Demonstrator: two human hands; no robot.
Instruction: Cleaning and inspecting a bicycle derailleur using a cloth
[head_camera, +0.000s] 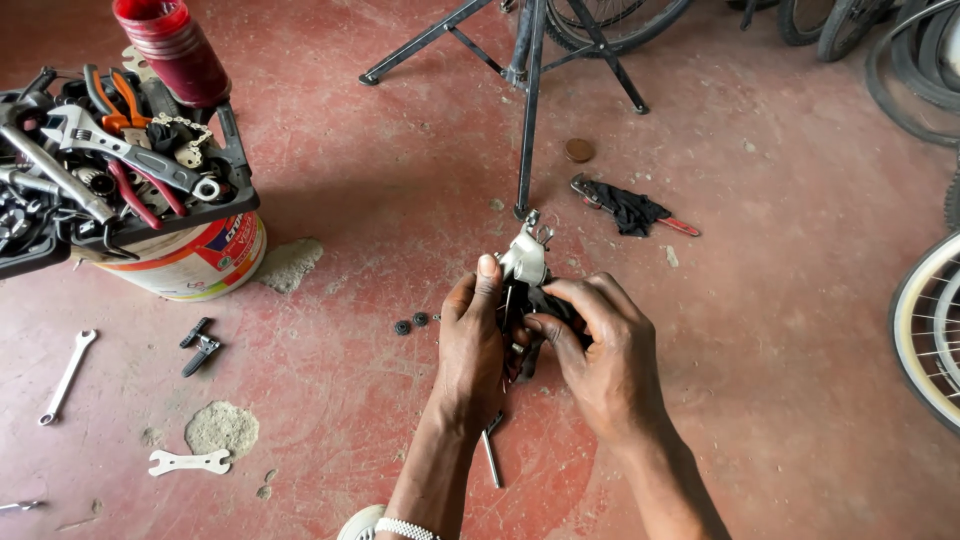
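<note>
We see the left hand (470, 345) and the right hand (600, 350) close together over the middle of the red concrete floor (780, 300), both gripping a small silver and black metal bike part (524, 262). Farther off, near the floor's far edge, stands a black metal stand (530, 100), and at the left edge a white plastic bucket (190, 262) carries a black tray of tools (110, 170).

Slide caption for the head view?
Both hands, left hand and right hand, grip a silver-and-black bicycle part above red floor.

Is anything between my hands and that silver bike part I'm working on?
Nothing visible. The left hand and right hand already grip the silver bike part directly, above the red floor.
</note>
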